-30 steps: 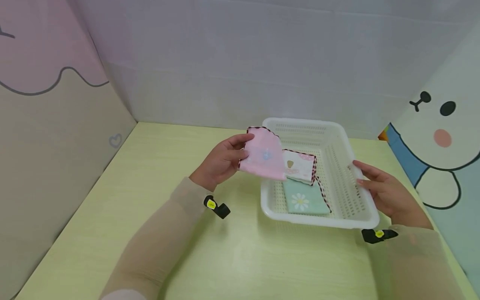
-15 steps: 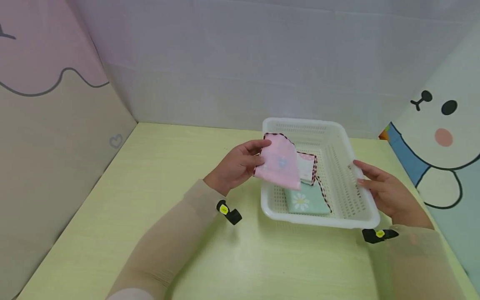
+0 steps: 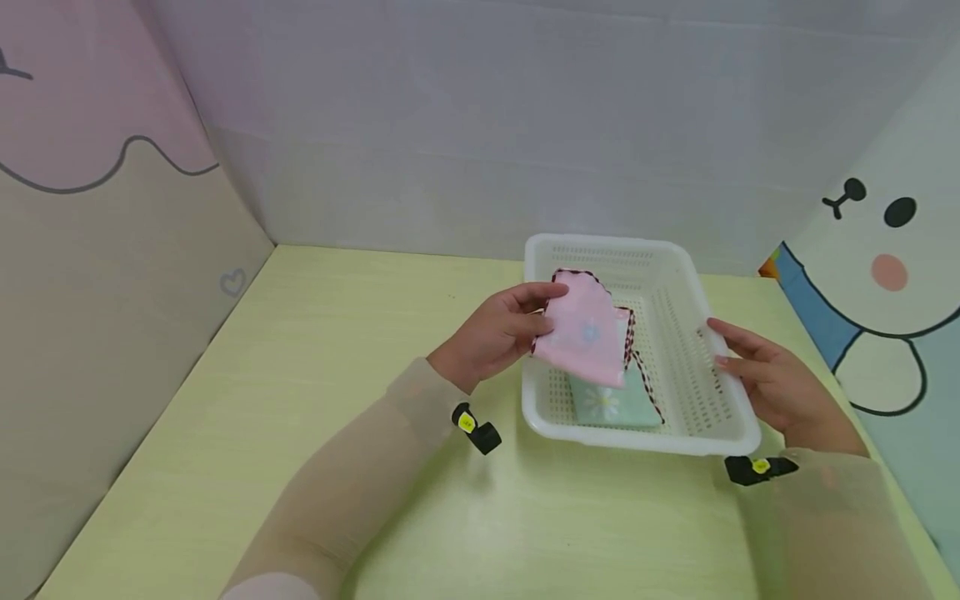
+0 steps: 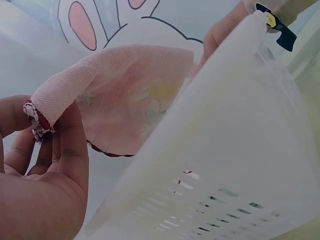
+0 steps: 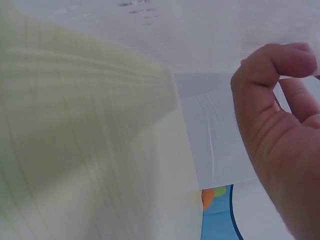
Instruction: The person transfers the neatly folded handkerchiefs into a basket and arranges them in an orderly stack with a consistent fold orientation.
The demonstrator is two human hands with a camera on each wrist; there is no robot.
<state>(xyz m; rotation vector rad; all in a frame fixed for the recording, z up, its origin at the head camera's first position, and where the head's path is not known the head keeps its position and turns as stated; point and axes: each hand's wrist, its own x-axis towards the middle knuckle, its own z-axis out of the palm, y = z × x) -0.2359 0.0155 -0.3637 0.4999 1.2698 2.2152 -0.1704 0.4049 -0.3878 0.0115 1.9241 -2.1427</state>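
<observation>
Between thumb and fingers my left hand (image 3: 502, 333) pinches the left edge of a folded pink handkerchief (image 3: 587, 333) with a dark checked border. The handkerchief is held over the left part of a white plastic basket (image 3: 536, 408). Below it, inside the basket, lie a green handkerchief (image 3: 637, 404) with a white daisy and a white-and-pink handkerchief (image 3: 624, 321), mostly hidden. My right hand (image 3: 783, 383) grips the basket's right rim. The left wrist view shows the pink cloth (image 4: 130, 95) hanging past the basket's wall (image 4: 240, 140). In the right wrist view the fingers (image 5: 260, 75) curl at the basket's side.
The basket stands on a pale yellow-green table (image 3: 300, 375). A plain light wall (image 3: 450, 125) rises behind it. Panels with cartoon drawings stand at the left (image 3: 112, 275) and at the right (image 3: 892, 333).
My left hand has moved right and slightly down, bringing the pink handkerchief from the basket's left edge to over its inside. The right hand and the basket have stayed nearly still.
</observation>
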